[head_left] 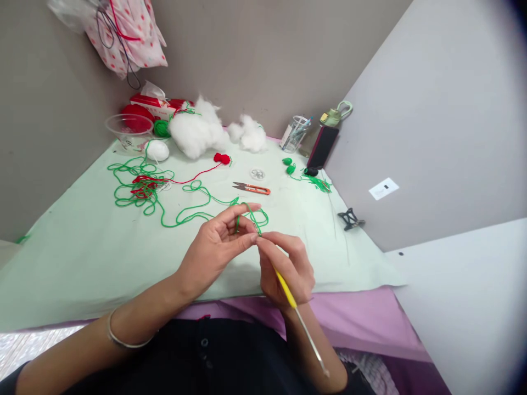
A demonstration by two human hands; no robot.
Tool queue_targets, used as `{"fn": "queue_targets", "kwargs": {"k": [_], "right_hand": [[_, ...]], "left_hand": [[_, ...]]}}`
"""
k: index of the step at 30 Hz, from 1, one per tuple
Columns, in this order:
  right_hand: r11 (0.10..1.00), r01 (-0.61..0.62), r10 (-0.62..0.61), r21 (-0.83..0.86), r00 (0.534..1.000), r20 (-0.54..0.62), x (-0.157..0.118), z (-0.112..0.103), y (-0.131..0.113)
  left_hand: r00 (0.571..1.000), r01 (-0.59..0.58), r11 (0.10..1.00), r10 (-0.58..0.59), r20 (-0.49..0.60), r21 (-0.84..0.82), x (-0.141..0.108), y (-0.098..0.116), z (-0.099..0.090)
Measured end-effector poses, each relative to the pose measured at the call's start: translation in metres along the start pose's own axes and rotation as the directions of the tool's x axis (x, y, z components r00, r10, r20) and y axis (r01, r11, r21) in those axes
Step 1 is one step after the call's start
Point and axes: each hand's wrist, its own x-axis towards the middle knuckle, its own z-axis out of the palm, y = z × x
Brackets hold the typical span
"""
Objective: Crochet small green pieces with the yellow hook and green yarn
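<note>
The crochet hook lies across the right hand, just right of and below the frame's centre. Its long axis slants from the fingertips near the centre down to the lower right; the bare metal end points toward the lower right corner, the yellow grip sits midway, and the upper tip is hard to make out among the fingers. The right hand grips it between thumb and fingers.

The left hand, at the centre, pinches green yarn between thumb and fingers, with a strand passing over the raised index finger. The yarn trails leftward over the tabletop into a loose tangle with red yarn. Above the hands, orange-handled snips lie with their blades pointing left. White stuffing is heaped in the upper middle.
</note>
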Motion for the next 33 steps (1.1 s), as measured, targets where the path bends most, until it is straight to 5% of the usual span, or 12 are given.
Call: {"fn": "queue_targets", "kwargs": {"k": [5,8,11,13,15,17,20,25,30,33], "right_hand": [[0.999,0.031,-0.032,-0.04,0.999,-0.037,-0.007,0.002,0.002],[0.971,-0.171,0.176,0.165,0.984,-0.015,0.001,-0.002,0.0],[0.786,-0.432,0.453,0.443,0.889,0.064,0.012,-0.007,0.0],[0.677,-0.5,0.526,0.539,0.842,0.12,0.016,-0.007,-0.001],[0.73,-0.482,0.491,0.484,0.863,0.12,0.014,-0.002,-0.001],[0.885,-0.343,0.357,0.315,0.934,0.016,0.009,0.003,-0.002],[0.961,-0.202,0.216,0.189,0.975,-0.057,0.006,0.006,-0.001],[0.675,-0.505,0.564,0.538,0.823,0.066,0.016,-0.004,0.001],[0.576,-0.553,0.562,0.601,0.803,0.2,0.02,-0.002,0.003],[0.477,-0.6,0.61,0.643,0.752,0.249,0.02,-0.001,0.007]], "left_hand": [[0.973,0.219,0.93,-0.229,0.0,-0.295,-0.002,0.003,0.008],[0.947,0.3,0.866,-0.32,0.019,-0.399,0.002,0.003,0.007],[0.958,0.265,0.888,-0.287,-0.002,-0.377,0.004,0.004,0.004],[0.973,0.215,0.925,-0.23,-0.011,-0.314,0.003,0.004,0.005],[0.985,0.154,0.954,-0.168,-0.033,-0.256,0.001,0.002,0.008],[0.987,0.14,0.955,-0.154,-0.037,-0.26,0.0,0.001,0.011],[0.964,0.251,0.903,-0.265,0.007,-0.35,0.002,0.0,0.011],[0.952,0.278,0.882,-0.306,-0.012,-0.381,0.007,0.006,0.004],[0.977,0.212,0.938,-0.211,0.034,-0.272,0.004,0.005,0.003],[0.972,0.237,0.939,-0.231,0.053,-0.249,0.005,0.003,0.0]]}}
